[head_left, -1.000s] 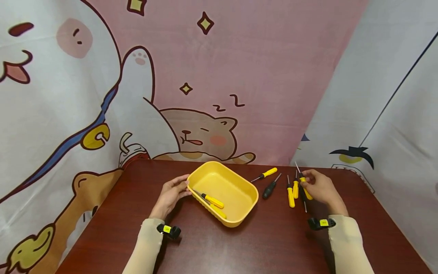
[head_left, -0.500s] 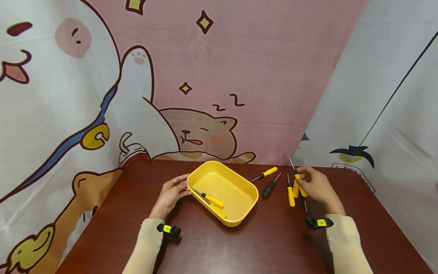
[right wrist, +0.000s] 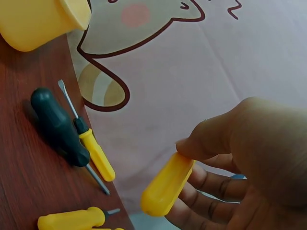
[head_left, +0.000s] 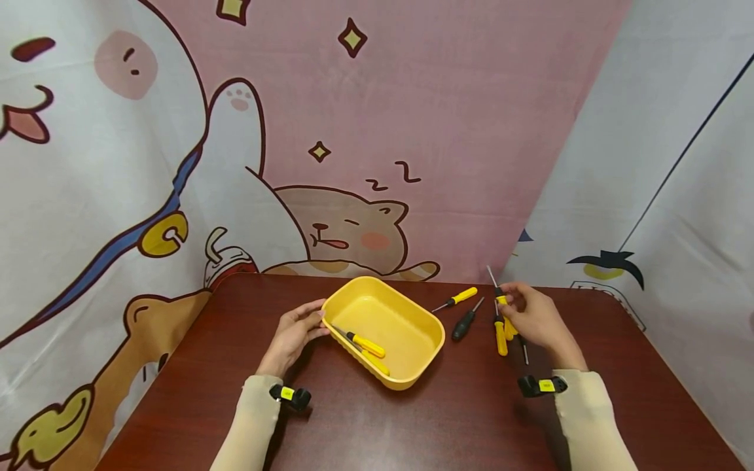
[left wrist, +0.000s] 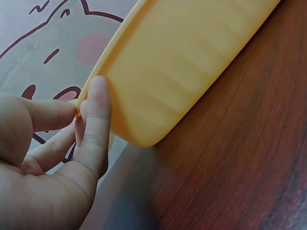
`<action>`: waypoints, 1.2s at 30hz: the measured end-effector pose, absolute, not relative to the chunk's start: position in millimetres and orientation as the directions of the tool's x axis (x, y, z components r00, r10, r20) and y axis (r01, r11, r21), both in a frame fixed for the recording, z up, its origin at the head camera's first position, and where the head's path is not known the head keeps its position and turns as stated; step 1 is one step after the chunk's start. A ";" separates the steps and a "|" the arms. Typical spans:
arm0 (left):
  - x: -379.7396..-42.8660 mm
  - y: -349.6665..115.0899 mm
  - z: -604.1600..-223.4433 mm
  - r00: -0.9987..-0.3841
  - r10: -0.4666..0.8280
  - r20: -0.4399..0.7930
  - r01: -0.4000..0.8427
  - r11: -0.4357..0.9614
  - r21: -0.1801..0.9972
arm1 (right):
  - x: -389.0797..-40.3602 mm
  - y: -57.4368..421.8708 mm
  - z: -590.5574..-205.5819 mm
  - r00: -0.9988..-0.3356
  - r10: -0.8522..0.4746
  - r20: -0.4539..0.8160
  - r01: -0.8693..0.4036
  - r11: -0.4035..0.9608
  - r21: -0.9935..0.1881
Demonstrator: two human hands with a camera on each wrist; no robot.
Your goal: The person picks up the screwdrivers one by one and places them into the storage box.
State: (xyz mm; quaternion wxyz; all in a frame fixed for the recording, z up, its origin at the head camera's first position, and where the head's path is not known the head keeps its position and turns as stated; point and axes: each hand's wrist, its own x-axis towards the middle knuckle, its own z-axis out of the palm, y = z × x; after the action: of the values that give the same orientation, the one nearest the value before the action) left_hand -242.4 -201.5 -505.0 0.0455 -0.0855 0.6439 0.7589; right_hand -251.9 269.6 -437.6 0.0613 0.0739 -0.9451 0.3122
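My left hand (head_left: 291, 337) pinches the rim of a yellow plastic tray (head_left: 391, 307) at its left corner; the left wrist view shows thumb and fingers at that edge. Two yellow-handled screwdrivers (head_left: 369, 346) lie inside along the near-left wall. On the right, my right hand (head_left: 537, 320) holds another yellow-handled screwdriver (right wrist: 167, 187) by its handle between thumb and fingers, raised above the table, its metal shaft pointing away and up to the left. Beneath this hand lie a yellow-handled screwdriver (head_left: 501, 339), a second partly covered one, and one whose metal shaft (head_left: 526, 354) sticks out.
Between the tray and my right hand lie a black-handled screwdriver (head_left: 463, 326) and a yellow-handled screwdriver (head_left: 464, 296), the latter close to the table's back edge. A printed cloth (head_left: 459, 163) hangs behind the dark red-brown table (head_left: 365, 425).
My right hand has moved left with its screwdriver, over the loose ones on the table. The left hand and the tray stay where they were.
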 end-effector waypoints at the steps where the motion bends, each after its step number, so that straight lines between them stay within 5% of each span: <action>1: -242.6 -201.5 -505.1 -0.981 -0.042 -0.188 -0.179 -0.168 0.969 | -251.8 268.4 -437.3 -0.981 -0.106 0.164 -0.183 0.793 -0.581; 36: -244.9 -202.6 -508.6 -0.982 -0.038 -0.184 -0.174 -0.180 0.968 | -246.0 223.8 -438.0 -0.941 -0.187 0.281 -0.321 0.756 -0.571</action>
State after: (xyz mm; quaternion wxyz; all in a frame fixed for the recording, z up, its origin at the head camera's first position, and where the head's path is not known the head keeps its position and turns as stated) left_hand -244.9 -202.6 -508.6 0.0446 -0.0833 0.6386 0.7637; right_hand -246.0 223.8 -438.0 0.1039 0.1363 -0.9311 0.3220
